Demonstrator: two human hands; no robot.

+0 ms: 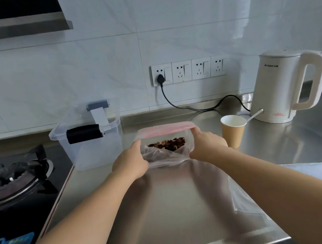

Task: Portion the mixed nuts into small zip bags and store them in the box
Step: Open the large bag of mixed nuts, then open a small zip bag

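Observation:
A clear zip bag (168, 154) with a pink zip strip stands upright on the steel counter, mixed nuts (167, 144) showing inside. My left hand (130, 162) grips its left side and my right hand (206, 144) grips its right side, with the fingers of both curled round the bag's edges. The clear plastic storage box (88, 151) with black and grey latches stands just left of and behind the bag, its lid off and leaning behind it. Nothing shows inside the box.
A brown paper cup (234, 133) with a spoon handle stands right of the bag. A white kettle (290, 85) sits at the back right, its cord plugged into the wall sockets. Empty flat zip bags (306, 180) lie at the right front. A gas hob (10, 183) lies on the left.

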